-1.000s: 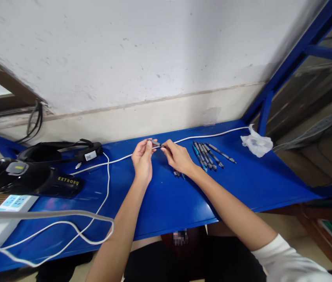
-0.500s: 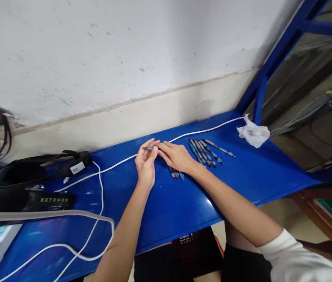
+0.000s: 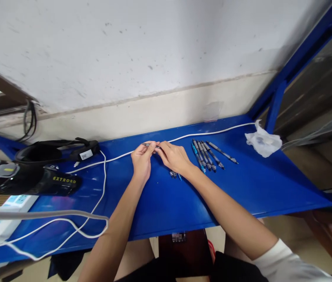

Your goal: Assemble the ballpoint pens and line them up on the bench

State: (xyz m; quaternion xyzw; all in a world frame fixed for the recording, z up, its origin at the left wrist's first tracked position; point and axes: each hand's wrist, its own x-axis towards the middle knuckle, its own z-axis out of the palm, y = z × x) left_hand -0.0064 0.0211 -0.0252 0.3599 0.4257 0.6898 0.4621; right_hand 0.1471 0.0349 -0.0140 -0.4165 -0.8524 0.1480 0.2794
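This looks like a plain workshop or small assembly room rather than a home. A blue metal workbench on a blue steel frame stands against a scuffed, stained white wall, with a white cable trailing across it. A row of pens lies on the bench, near a crumpled wipe, a white power strip and black gear marked EXTRORD.

The shelf is glossy blue, as is the frame at the right, against a white wall speckled with dark marks above a cream band. A white cable loops over it beside black gear with yellow lettering. The pens are grey and blue, the crumpled tissue white, the sleeve white.
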